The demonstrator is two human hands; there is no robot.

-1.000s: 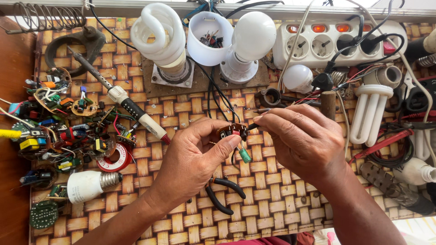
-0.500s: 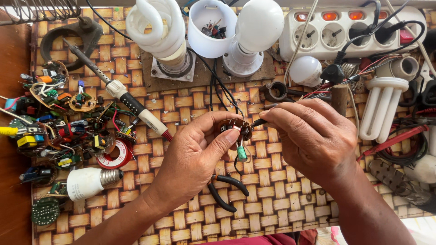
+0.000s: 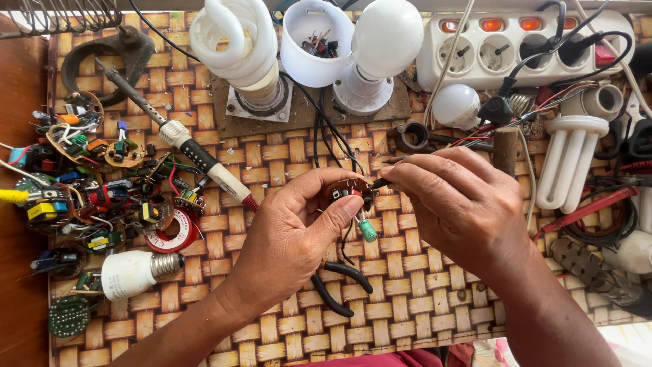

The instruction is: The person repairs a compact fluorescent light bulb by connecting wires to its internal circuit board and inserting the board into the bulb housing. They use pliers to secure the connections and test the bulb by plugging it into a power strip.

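Observation:
My left hand [image 3: 292, 231] pinches a small round circuit board [image 3: 350, 190] between thumb and fingers, above the woven mat. A green capacitor [image 3: 367, 230] and thin black wires hang from the board. My right hand [image 3: 462, 204] holds a thin dark tool whose tip [image 3: 377, 183] touches the board's right edge. Black-handled pliers [image 3: 336, 289] lie on the mat just below my hands.
A soldering iron [image 3: 180, 139] lies left of my hands. Spiral lamp [image 3: 238, 47], white cup [image 3: 316, 41] and white bulb [image 3: 384, 41] stand at the back. A power strip [image 3: 523, 51] sits back right. Loose circuit parts [image 3: 88, 183], a solder reel [image 3: 170, 231] and a bulb [image 3: 132, 273] crowd the left.
The view has shifted slightly, so everything sits a little lower and to the right in frame. Both hands stay together on the small board with little movement.

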